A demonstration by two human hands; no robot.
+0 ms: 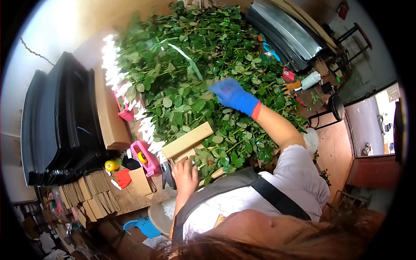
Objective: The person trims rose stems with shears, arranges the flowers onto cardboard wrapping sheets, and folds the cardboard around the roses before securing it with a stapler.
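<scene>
Head view: the right hand (234, 96), covered by a blue glove with a red cuff, is held over a broad bed of leafy green stems (173, 104). Its fingers are blurred, and whether they are closed on anything cannot be told. A pale green strip (188, 58) is seen just beside its fingertips, stretched across the foliage to their upper left.

The left hand (185, 177) is bare and placed at the near edge of the same bed. Its fingers are bent beside a corrugated cardboard piece (187, 141), which is laid slantwise just beyond them; a firm grip cannot be made out. Immediately to its left, a black tool (168, 175) is seen, and past that a pink tape dispenser (146, 159) is set down. Farther left of this hand, a red glove (123, 178), a yellow tape roll (112, 165) and bundled cardboard pieces (93, 195) are laid out, with black sheets (65, 121) stacked farther out.

To the right of the gloved hand, an orange glove (291, 88) and a white roll (310, 80) are placed beside the foliage. Beyond that hand, to its upper right, a blue tool (271, 51) is laid near stacked grey sheets (286, 32).
</scene>
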